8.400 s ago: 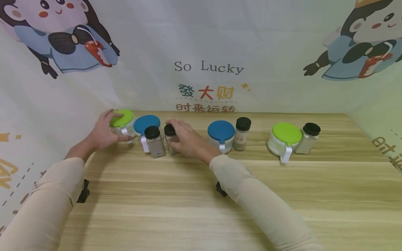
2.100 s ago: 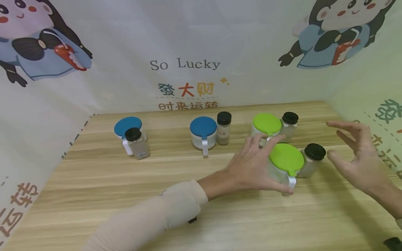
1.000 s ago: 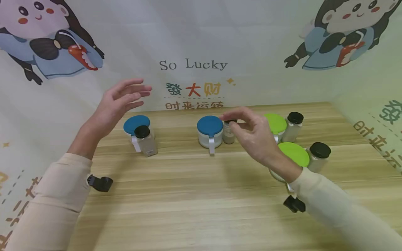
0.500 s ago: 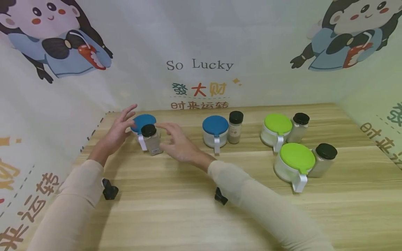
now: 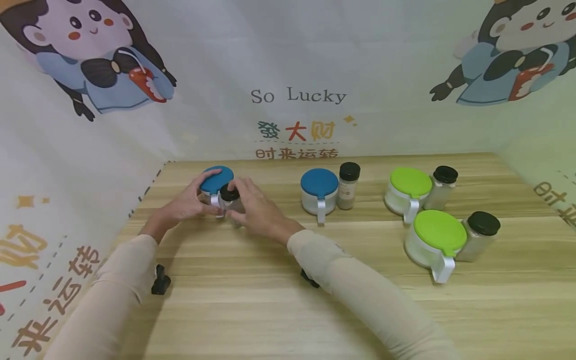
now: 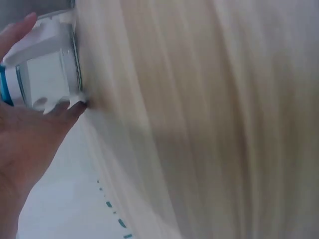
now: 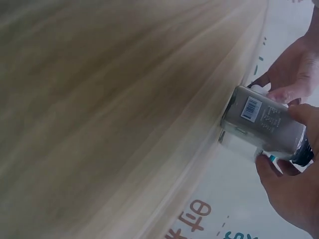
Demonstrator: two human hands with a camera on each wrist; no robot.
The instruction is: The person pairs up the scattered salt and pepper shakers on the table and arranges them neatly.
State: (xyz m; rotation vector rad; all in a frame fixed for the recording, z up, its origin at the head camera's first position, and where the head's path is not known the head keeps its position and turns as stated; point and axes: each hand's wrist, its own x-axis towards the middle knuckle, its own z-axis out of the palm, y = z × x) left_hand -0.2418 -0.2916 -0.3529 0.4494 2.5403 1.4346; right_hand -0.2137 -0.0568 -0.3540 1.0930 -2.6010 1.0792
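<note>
At the back left of the table stands a blue-lidded seasoning jar (image 5: 220,179) with a white handle. My left hand (image 5: 186,202) holds it, fingers over the lid and far side and thumb near the handle; the left wrist view shows the clear jar body (image 6: 47,74) within that hand's reach. Just in front of the jar, my right hand (image 5: 261,207) grips a square black-capped spice bottle (image 5: 230,204) between thumb and fingers. In the right wrist view, a barcode label shows on this greyish spice bottle (image 7: 264,119). The hands partly hide both things.
Mid-back stand another blue-lidded jar (image 5: 319,184) and a round spice bottle (image 5: 348,187). To the right are two green-lidded jars, one behind (image 5: 410,183) and one in front (image 5: 440,234), each beside a black-capped bottle (image 5: 481,237). A printed cloth (image 5: 382,100) hangs behind the table.
A green-lidded jar and its bottle moved from far left to front right. Both hands then came back left; in the last half second they closed on the left blue-lidded jar and spice bottle.
</note>
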